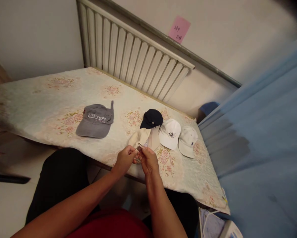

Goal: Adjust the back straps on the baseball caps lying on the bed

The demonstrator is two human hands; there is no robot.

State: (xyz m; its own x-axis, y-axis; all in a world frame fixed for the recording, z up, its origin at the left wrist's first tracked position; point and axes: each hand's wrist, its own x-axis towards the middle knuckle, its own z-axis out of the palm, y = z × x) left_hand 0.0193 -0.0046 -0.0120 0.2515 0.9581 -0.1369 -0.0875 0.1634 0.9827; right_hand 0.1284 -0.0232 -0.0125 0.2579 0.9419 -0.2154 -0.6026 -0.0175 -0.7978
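Observation:
A beige baseball cap (139, 137) is held over the near edge of the bed, its brim (153, 138) turned to the right. My left hand (125, 159) pinches the left part of the cap's back strap. On the other side, my right hand (148, 160) grips the strap close to a small metal buckle (140, 145). Both sets of fingers meet at the buckle and partly cover it, so how the strap runs through it is hidden. Just beyond the cap lies a dark navy cap (152, 118).
To the right lie a white cap with black letters (170, 134) and an off-white cap (187, 141). A grey cap (95, 120) with its strap sticking up sits left on the flowered bedspread (118, 112). A radiator (136, 56) stands behind; a blue curtain (257, 138) hangs right.

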